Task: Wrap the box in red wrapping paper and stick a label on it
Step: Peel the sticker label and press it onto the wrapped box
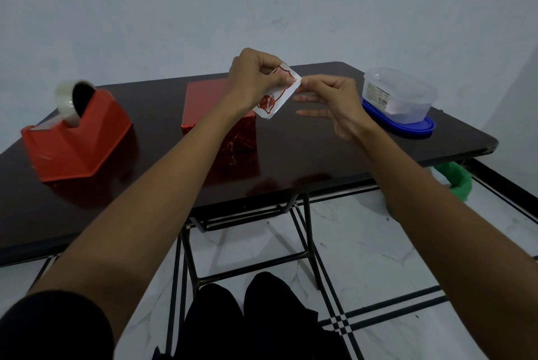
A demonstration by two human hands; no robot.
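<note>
Big dark table (320,156) in front of me, glossy. On its left sits the red tape dispenser (84,144) with its roll of clear tape (67,103) standing up in it. The box (203,100) lies mid-table, already wrapped in shiny red paper with the end folds tucked in, partly behind my left forearm. So by my reckoning the wrapping is done and the label is what's left. Over on the right, a clear plastic container (398,97) rests on its blue lid (407,130).

Now the hands, both raised above the table, just right of the box. My left hand (256,80) has its fingers curled around the label sheet (275,97), thumb pressing on its face and holding it taut. My right hand (334,103) pinches at the sheet's right corner with thumb and forefinger, the other fingers spread loose below.

This looks like the peel. To do it well, I'd work a nail under one corner only and draw the sticker off slowly and flat so it doesn't curl or tear. I'd touch just the edge to keep the glue clean. I'd keep the backing firm in my left hand, then bring the sticker over the box's top face and smooth it from the middle outward.
</note>
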